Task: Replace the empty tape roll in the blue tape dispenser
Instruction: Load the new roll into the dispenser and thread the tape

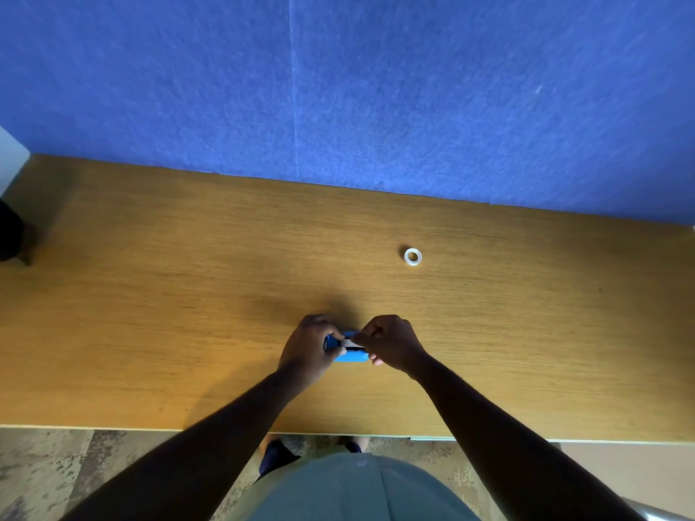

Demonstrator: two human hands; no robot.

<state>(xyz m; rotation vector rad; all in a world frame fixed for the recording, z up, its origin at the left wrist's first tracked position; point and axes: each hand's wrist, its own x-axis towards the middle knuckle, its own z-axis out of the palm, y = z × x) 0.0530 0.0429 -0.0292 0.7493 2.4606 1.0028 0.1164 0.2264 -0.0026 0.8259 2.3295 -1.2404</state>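
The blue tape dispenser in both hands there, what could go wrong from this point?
Both hands, left hand and right hand, pinch the small blue tape dispenser above the desk; it might slip and drop. The fingers cover much of it, so a part could possibly be forced blind. The tape roll lies apart, farther back to the right; reaching for it leaves one hand holding.

Wooden desk against a blue felt panel

The desk (188, 295) is a yellow-brown wood-grain top whose far edge, at 12 o'clock, meets the blue felt panel (338, 88). A small white tape roll (412, 256) lies flat on the bare wood toward 1 o'clock from the middle, well apart from anything else. At 9 o'clock a dark object (9, 235), cut off by the frame edge, sits at the desk's left end.
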